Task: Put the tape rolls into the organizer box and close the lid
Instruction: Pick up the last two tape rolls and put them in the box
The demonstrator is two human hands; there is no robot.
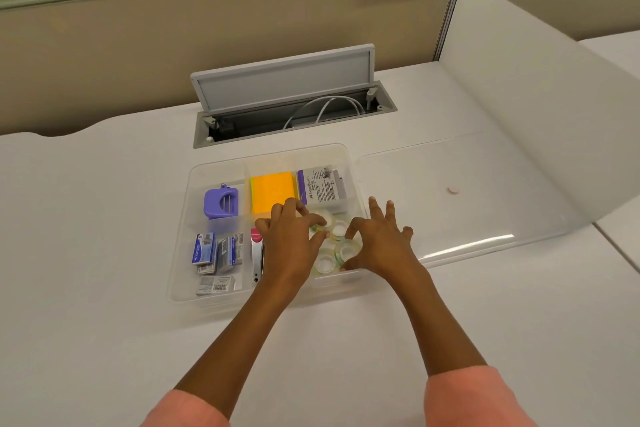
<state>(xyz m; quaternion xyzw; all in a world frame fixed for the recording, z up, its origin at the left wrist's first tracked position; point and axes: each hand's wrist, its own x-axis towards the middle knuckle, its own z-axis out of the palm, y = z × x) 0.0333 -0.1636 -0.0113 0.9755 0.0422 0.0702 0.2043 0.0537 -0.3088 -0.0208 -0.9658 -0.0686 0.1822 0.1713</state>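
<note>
A clear organizer box (214,305) with several compartments sits open on the white desk. Several clear tape rolls (325,264) lie in its front right compartment. My left hand (291,243) reaches into that compartment, thumb and forefinger pinched on a tape roll (320,222) at the back of the pile. My right hand (381,243) is beside it, thumb and forefinger closed around another tape roll (346,250), other fingers spread. The clear lid (467,211) lies flat on the desk, right of the box.
Other compartments hold a purple sharpener (221,203), orange sticky notes (272,194), an eraser pack (322,187), staple boxes (214,253) and a stapler (256,260). An open cable hatch (294,107) lies behind the box. A curved white partition (536,97) rises at the right.
</note>
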